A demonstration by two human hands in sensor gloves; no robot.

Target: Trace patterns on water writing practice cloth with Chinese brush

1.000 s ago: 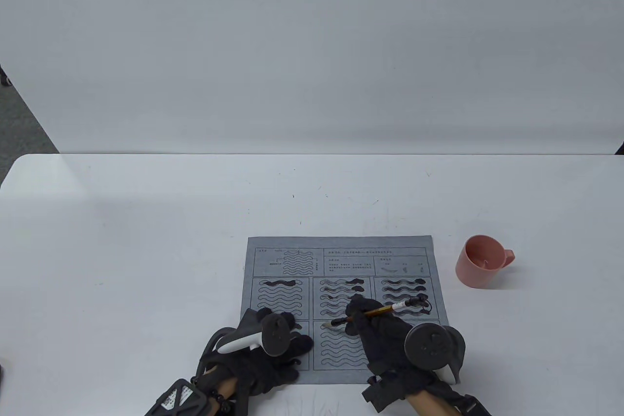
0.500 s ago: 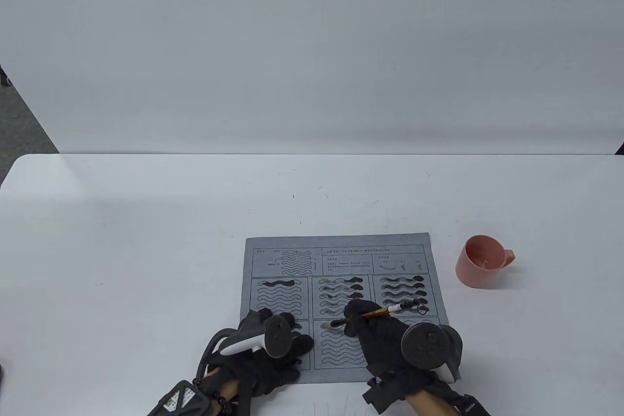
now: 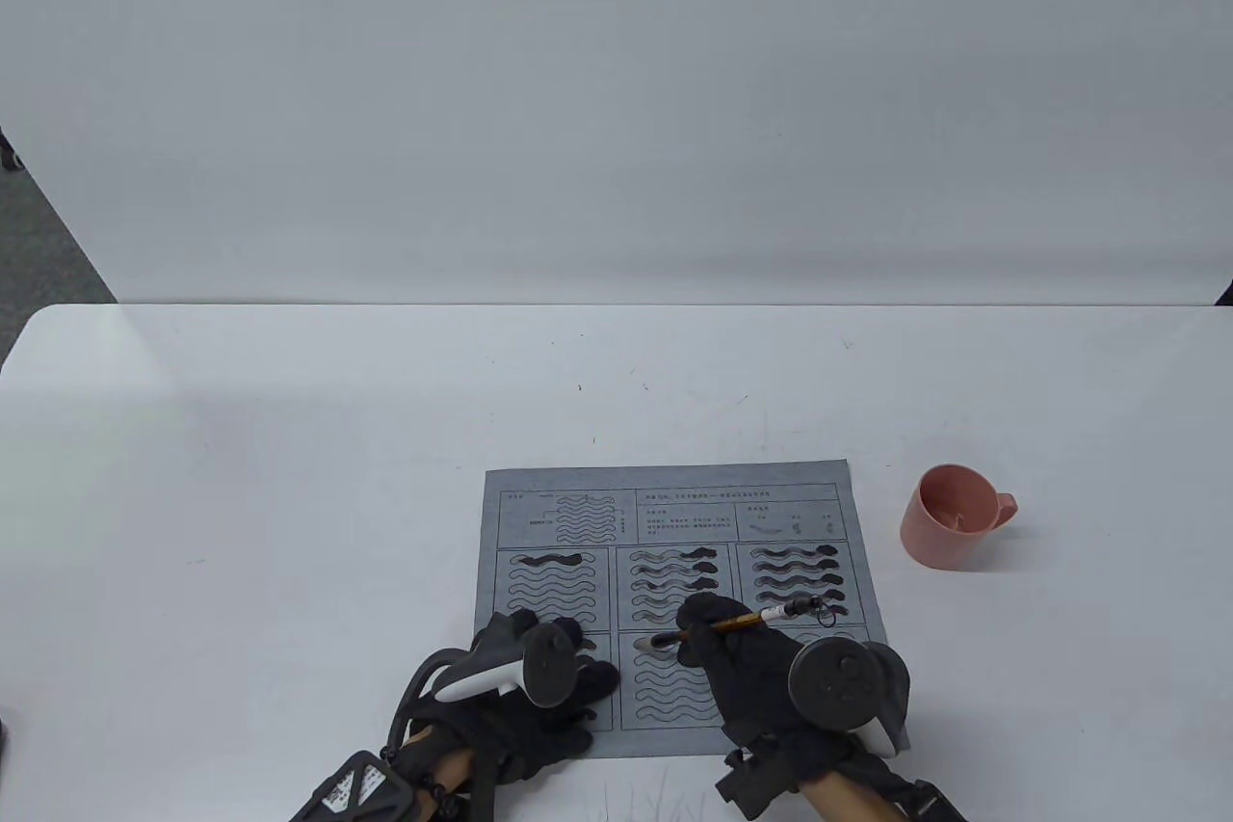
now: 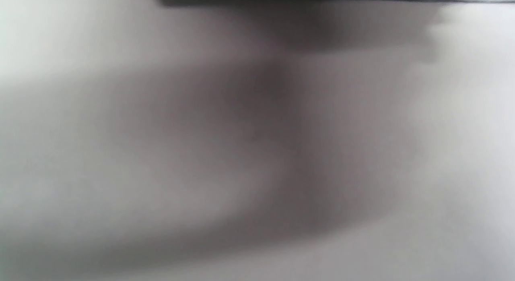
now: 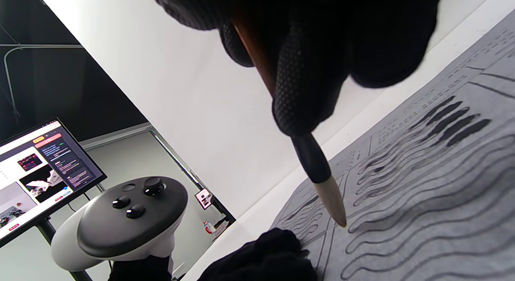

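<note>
A grey practice cloth (image 3: 674, 514) printed with wavy outlines lies on the white table; several waves in its upper panels are dark. My right hand (image 3: 732, 653) grips a Chinese brush (image 3: 742, 620) with a brown shaft. The pale tip (image 3: 643, 642) touches the top left wave of the lower middle panel. In the right wrist view the brush tip (image 5: 336, 210) meets the cloth (image 5: 434, 200) at the start of a wave. My left hand (image 3: 539, 677) lies flat on the cloth's lower left panel. The left wrist view is a blur.
A pink cup (image 3: 949, 516) stands on the table right of the cloth. The table's front edge is close below the hands. In the right wrist view the left hand's tracker (image 5: 128, 216) and a monitor (image 5: 36, 164) show beyond the table.
The cloth shifted slightly up and left. The brush tip stays at the start of the lower middle panel's top wave, with a short wet mark growing there. The left hand barely moved.
</note>
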